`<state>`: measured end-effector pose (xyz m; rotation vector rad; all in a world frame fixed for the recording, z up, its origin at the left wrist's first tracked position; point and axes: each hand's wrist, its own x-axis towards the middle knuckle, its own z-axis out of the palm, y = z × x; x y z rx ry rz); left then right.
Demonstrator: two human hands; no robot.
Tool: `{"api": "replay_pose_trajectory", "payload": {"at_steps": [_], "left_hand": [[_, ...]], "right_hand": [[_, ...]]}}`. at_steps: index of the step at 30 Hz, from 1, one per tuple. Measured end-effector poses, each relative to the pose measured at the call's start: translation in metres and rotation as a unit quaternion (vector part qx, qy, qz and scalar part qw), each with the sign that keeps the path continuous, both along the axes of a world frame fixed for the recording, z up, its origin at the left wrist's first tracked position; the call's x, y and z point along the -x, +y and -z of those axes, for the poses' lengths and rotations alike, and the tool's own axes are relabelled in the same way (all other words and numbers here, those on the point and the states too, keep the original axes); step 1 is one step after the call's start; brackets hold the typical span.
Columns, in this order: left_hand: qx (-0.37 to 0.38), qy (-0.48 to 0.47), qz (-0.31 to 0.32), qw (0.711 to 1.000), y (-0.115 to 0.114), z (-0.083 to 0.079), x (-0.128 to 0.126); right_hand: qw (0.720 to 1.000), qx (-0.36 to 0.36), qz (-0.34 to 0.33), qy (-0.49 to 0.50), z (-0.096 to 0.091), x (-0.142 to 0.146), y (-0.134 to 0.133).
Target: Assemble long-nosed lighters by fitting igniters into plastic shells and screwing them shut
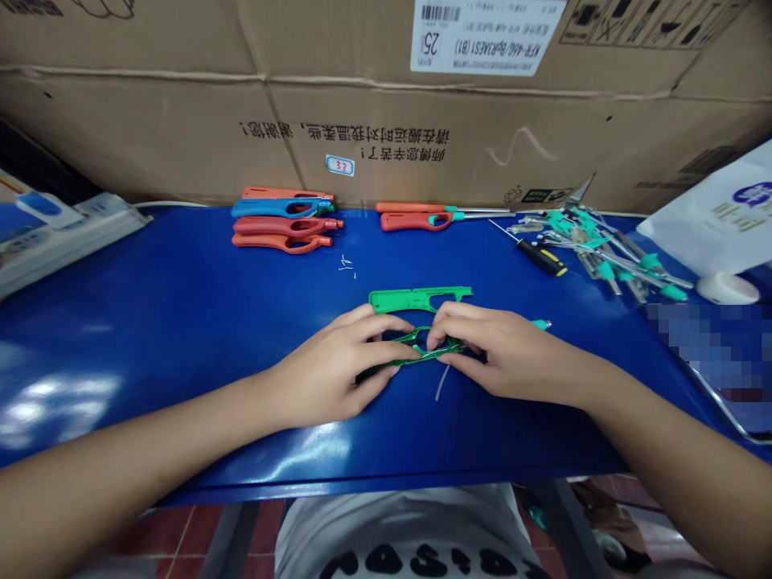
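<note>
Both my hands meet at the middle of the blue table on a green plastic lighter shell. My left hand pinches its left end, fingers curled round it. My right hand grips its right end, fingertips closed on the handle loop. A second green shell half lies flat just beyond my fingers. A short grey tube lies on the table below the held shell. A teal tip shows behind my right hand.
Several orange and blue lighter bodies are stacked at the back left, two more orange ones at back centre. A yellow-and-black screwdriver and a heap of teal-tipped metal parts lie at the right. Cardboard boxes wall the back.
</note>
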<state>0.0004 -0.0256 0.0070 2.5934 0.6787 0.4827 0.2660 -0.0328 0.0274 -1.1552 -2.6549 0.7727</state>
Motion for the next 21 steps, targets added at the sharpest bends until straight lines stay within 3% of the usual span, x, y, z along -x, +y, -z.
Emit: {"api": "replay_pose_trajectory", "payload": {"at_steps": [21], "left_hand": [[-0.090,0.007,0.017,0.996,0.0004,0.0000,-0.0001]], "right_hand": [[1.000,-0.016,-0.010,-0.022,-0.0029,-0.0025,0.0013]]}}
